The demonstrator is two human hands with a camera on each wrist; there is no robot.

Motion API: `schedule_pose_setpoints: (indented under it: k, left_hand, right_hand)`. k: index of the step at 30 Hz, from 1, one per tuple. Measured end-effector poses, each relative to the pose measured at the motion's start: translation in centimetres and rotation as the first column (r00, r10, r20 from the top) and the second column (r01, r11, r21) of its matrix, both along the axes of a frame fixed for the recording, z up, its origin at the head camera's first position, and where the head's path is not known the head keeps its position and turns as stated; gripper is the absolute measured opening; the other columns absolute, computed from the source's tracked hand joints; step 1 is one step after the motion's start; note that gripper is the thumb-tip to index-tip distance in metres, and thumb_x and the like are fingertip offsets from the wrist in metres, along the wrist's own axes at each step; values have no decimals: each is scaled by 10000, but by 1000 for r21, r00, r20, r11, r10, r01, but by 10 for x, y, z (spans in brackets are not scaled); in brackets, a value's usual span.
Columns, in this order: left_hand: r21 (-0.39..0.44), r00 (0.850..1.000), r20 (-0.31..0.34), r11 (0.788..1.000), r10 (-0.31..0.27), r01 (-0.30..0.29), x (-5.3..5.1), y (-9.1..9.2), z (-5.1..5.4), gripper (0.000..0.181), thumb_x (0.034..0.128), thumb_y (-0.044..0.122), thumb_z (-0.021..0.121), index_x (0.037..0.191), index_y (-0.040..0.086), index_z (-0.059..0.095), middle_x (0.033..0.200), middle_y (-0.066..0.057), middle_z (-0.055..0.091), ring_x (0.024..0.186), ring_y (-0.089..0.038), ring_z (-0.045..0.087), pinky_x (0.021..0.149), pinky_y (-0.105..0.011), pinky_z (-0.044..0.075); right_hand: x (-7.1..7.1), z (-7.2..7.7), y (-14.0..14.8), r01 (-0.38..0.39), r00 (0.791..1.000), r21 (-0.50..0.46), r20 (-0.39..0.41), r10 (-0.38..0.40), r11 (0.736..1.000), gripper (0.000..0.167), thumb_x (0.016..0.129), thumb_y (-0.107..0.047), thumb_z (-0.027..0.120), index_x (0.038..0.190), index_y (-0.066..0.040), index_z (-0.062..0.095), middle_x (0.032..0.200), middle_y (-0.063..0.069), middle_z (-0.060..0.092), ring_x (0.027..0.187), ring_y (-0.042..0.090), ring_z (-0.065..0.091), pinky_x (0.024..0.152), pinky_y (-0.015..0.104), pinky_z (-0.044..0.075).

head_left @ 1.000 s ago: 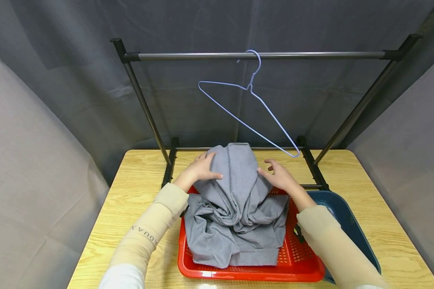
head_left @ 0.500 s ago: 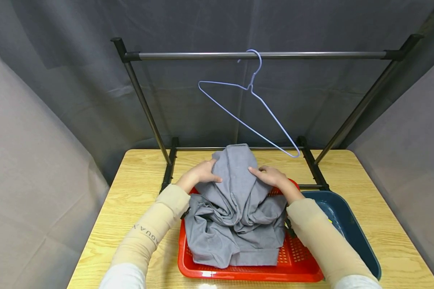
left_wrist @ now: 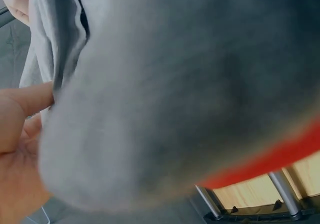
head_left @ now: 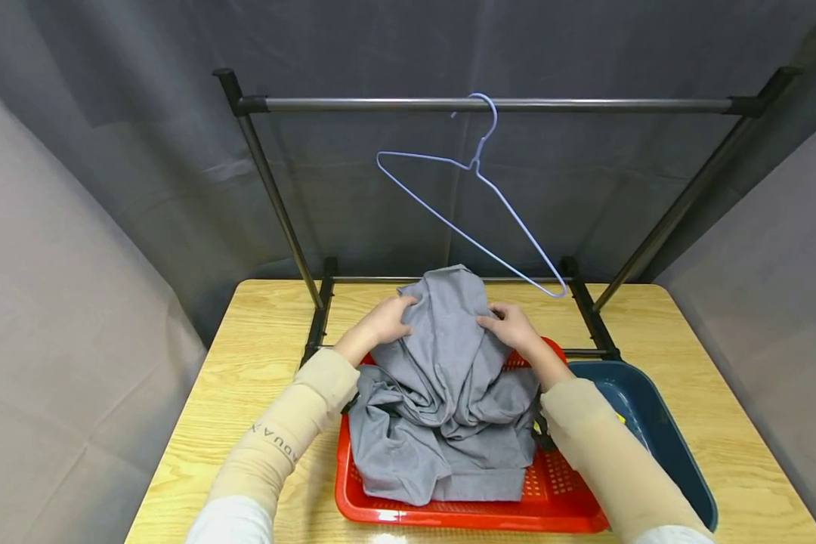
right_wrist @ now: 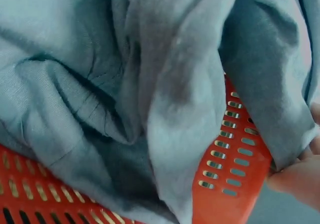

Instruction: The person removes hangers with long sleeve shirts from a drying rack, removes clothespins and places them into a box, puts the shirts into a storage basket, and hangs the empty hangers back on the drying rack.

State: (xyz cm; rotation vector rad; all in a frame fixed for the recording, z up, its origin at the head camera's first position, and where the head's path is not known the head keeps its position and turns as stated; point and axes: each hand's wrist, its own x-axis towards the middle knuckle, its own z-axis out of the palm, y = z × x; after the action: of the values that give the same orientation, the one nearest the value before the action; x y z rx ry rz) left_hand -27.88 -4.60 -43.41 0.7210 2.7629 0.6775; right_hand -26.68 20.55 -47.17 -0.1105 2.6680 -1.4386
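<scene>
A crumpled grey garment (head_left: 442,408) lies partly in the red basket (head_left: 476,517), its upper part raised above the far rim; I cannot tell its exact kind. My left hand (head_left: 381,323) pinches its upper left edge, the thumb (left_wrist: 35,98) in front and the other fingers partly hidden behind the cloth. On the opposite edge, my right hand (head_left: 514,329) pinches the fabric between thumb (right_wrist: 295,179) and fingers. Above them a pale blue hanger (head_left: 442,219) hangs by its hook from the metal rail (head_left: 353,105).
A dark blue tray (head_left: 659,423) stands right of the basket, partly covered by the right sleeve. The rack's black feet (head_left: 588,325) rest on the wooden table (head_left: 245,393) behind. Grey curtains (head_left: 75,302) enclose the sides and back.
My right hand has come leftward onto the garment and now pinches its edge. The left hand has tightened on the other edge, and the cloth's top has risen slightly.
</scene>
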Motion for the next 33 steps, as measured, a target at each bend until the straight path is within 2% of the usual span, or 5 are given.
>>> schedule_pose_setpoints:
  k: [5, 11, 18, 23, 33]
  left_hand:
    - [10, 998, -30, 998, -62, 62, 6, -1, 9, 444, 792, 0, 627, 1216, -45, 505, 1199, -182, 556, 1100, -294, 527, 938, -375, 411]
    - [-16, 981, -49, 982, -188, 187, 22, -1, 24, 360, 748, -14, 627, 1098, -25, 542, 1071, -152, 596, 956, -258, 560, 851, -372, 438]
    - [-41, 959, -33, 959, -283, 281, 45, 0, 37, 343, 725, 0, 642, 1058, -32, 567, 1043, -151, 611, 953, -261, 569, 835, -375, 441]
    - [-65, 950, -25, 949, -310, 308, 58, -1, 40, 352, 716, 5, 647, 1062, -16, 584, 1031, -123, 623, 928, -233, 566, 811, -364, 443]
    - [-134, 928, 38, 918, -371, 373, 79, -3, 31, 257, 715, -53, 628, 946, 59, 614, 882, -22, 607, 786, -152, 517, 727, -272, 425]
  right_hand:
    - [10, 10, 2, -63, 986, 15, -156, 65, 998, 168, 875, -77, 596, 980, 54, 594, 971, 195, 588, 851, 260, 505, 721, 330, 410]
    - [26, 24, 8, -211, 910, 74, -349, 224, 975, 72, 821, 25, 625, 851, 29, 560, 725, 103, 500, 645, 183, 419, 583, 270, 336]
    - [53, 37, 10, -307, 893, 150, -296, 339, 940, 123, 829, 16, 627, 921, -62, 606, 825, 37, 579, 689, 130, 473, 590, 261, 396]
    - [73, 45, 10, -391, 855, 217, -275, 440, 895, 134, 814, 18, 636, 881, -86, 584, 817, 3, 563, 708, 118, 484, 608, 258, 414]
    - [97, 37, 14, -501, 824, 287, -130, 551, 816, 195, 767, 33, 583, 824, -147, 532, 718, -61, 485, 650, 83, 451, 577, 216, 384]
